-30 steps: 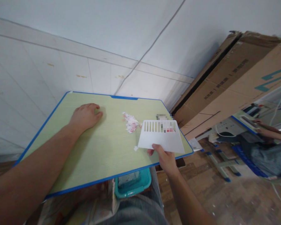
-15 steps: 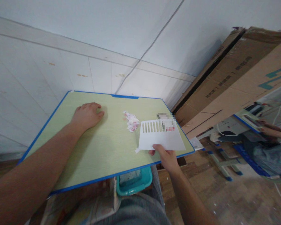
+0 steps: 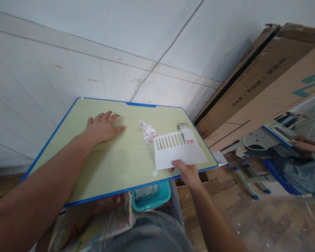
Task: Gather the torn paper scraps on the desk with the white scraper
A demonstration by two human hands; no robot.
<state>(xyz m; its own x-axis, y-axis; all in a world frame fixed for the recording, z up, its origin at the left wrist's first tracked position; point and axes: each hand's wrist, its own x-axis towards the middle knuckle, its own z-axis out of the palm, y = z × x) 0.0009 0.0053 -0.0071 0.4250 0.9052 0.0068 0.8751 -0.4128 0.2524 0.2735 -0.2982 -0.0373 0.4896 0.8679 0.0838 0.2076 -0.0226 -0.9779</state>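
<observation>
My left hand (image 3: 103,126) rests on the left part of the pale green table (image 3: 115,168), fingers spread and nothing in them. In my right hand (image 3: 185,172), between thumb and fingers, is a white card with a row of slots (image 3: 180,154), held near the table's front right edge. The card's upper right part is blurred out. Touching or just beside the card's left corner lies a heap of torn white and pink paper scraps (image 3: 149,133). One small white scrap (image 3: 155,173) lies apart, below the card's lower left corner.
A turquoise plastic basin (image 3: 165,196) sits below the table's front edge, by my lap. Large cardboard boxes (image 3: 257,87) lean against the wall on the right. Farther right, a person's arm (image 3: 308,145) shows at another desk. A grey cable (image 3: 170,47) runs down the wall.
My left hand has moved slightly right and its fingers have spread out from a curled pose. The card has tilted and shifted a little left, its slotted end closer to the paper heap.
</observation>
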